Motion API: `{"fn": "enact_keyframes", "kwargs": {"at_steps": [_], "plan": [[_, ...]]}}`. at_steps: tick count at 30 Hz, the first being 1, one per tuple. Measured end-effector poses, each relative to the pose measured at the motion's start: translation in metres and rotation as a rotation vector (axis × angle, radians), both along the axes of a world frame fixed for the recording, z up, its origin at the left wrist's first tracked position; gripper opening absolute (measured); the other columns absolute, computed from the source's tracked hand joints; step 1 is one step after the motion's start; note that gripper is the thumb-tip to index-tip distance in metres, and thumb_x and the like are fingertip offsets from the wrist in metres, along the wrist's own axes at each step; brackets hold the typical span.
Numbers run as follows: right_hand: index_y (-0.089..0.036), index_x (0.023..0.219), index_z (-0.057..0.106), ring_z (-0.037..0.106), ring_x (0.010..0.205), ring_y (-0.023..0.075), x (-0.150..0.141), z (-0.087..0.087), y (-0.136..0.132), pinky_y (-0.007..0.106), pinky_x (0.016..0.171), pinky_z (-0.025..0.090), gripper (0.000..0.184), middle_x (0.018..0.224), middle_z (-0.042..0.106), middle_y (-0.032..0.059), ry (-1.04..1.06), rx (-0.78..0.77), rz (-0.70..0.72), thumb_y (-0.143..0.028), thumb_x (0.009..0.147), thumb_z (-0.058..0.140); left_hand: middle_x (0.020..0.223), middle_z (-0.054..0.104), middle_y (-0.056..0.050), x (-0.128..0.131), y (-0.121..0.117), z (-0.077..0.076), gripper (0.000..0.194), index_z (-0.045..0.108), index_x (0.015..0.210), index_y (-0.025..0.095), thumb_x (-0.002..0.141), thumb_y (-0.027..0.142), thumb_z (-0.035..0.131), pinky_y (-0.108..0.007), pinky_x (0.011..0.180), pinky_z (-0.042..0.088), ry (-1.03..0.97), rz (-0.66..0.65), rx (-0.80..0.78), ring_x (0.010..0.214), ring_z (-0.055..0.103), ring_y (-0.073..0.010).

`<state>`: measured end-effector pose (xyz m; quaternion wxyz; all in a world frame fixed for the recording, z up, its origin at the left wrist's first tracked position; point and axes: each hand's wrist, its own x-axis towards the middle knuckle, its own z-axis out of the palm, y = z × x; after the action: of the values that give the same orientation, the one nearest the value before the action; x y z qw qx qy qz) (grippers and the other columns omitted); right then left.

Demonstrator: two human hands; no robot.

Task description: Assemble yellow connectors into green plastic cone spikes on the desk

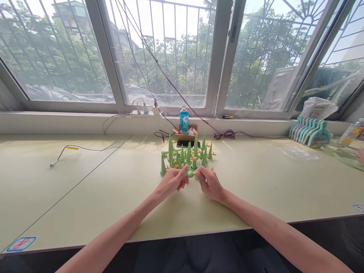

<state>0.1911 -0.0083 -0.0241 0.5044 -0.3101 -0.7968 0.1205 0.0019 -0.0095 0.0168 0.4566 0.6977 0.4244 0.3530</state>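
My left hand [173,179] is closed around a green plant watering spike [190,173], its round open end facing me. Thumb and fingers of my right hand [209,182] are pinched together at the right side of that round end. A small pale tip shows there, but what the right fingers hold is too small to make out. Just beyond both hands stands a cluster of green watering spikes [189,152], most upright with points up. Small yellow valves [214,154] stick out from the sides of several of them.
Behind the spikes, a blue bottle [184,120] stands at a small cardboard box [184,136], with a dark phone-like slab [184,144] in front. Cables [224,134] lie along the sill. At right are small hangers [309,131], a clear plastic bag [297,152] and another person's hand [360,155].
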Motion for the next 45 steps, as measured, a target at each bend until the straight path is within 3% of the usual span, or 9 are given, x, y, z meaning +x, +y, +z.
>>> {"fn": "enact_keyframes", "kwargs": {"at_steps": [9,14,22,32,42,45], "plan": [[-0.022,0.076,0.036,0.034,0.053,0.0108,0.001,-0.001,0.001,0.024,0.053,0.031,0.028,0.065,0.042,-0.0035,-0.018,0.007,0.022,-0.030,0.103,0.033,0.054,0.056,-0.001,-0.001,-0.003,0.006,0.059,0.060,0.060,0.013,0.084,0.067,0.053,-0.021,0.043,0.032,0.011,-0.076,-0.013,0.041,0.041,-0.0069],[-0.022,0.075,0.035,0.031,0.052,0.0109,0.001,-0.001,0.001,0.024,0.052,0.029,0.029,0.063,0.040,-0.0040,-0.024,-0.005,0.007,-0.031,0.103,0.033,0.046,0.048,0.003,-0.001,-0.005,0.009,0.057,0.056,0.057,0.016,0.084,0.066,0.054,-0.020,0.044,0.031,0.018,-0.072,0.062,0.042,0.039,-0.0075],[-0.022,0.074,0.032,0.030,0.051,0.0108,0.000,-0.002,0.002,0.024,0.051,0.028,0.031,0.063,0.039,-0.0042,-0.018,-0.027,-0.007,-0.034,0.103,0.032,0.056,0.045,0.005,-0.004,-0.002,0.001,0.041,0.055,0.067,0.016,0.084,0.053,0.063,-0.020,0.046,0.031,0.026,-0.052,0.185,0.048,0.042,-0.0079],[-0.023,0.075,0.031,0.030,0.050,0.0105,-0.001,-0.001,0.000,0.024,0.050,0.027,0.028,0.063,0.037,-0.0049,0.000,-0.060,0.023,-0.029,0.102,0.032,0.074,0.049,0.003,-0.002,-0.001,-0.009,0.031,0.053,0.084,0.018,0.080,0.044,0.071,-0.022,0.049,0.037,0.025,0.036,0.384,0.054,0.035,-0.0071],[-0.022,0.075,0.032,0.032,0.052,0.0104,-0.002,-0.003,-0.001,0.024,0.052,0.029,0.029,0.064,0.038,-0.0045,0.004,-0.086,0.041,-0.031,0.103,0.031,0.081,0.047,0.002,-0.001,0.002,-0.013,0.030,0.057,0.091,0.019,0.081,0.043,0.072,-0.019,0.045,0.038,-0.014,0.015,0.537,0.053,0.037,-0.0047],[-0.022,0.075,0.033,0.030,0.052,0.0105,-0.002,-0.003,-0.002,0.024,0.052,0.028,0.030,0.063,0.037,-0.0045,0.018,-0.062,0.032,-0.032,0.103,0.031,0.079,0.048,0.003,0.000,0.000,-0.011,0.032,0.056,0.094,0.019,0.081,0.044,0.072,-0.018,0.044,0.037,-0.031,0.022,0.507,0.050,0.036,-0.0034]]}}
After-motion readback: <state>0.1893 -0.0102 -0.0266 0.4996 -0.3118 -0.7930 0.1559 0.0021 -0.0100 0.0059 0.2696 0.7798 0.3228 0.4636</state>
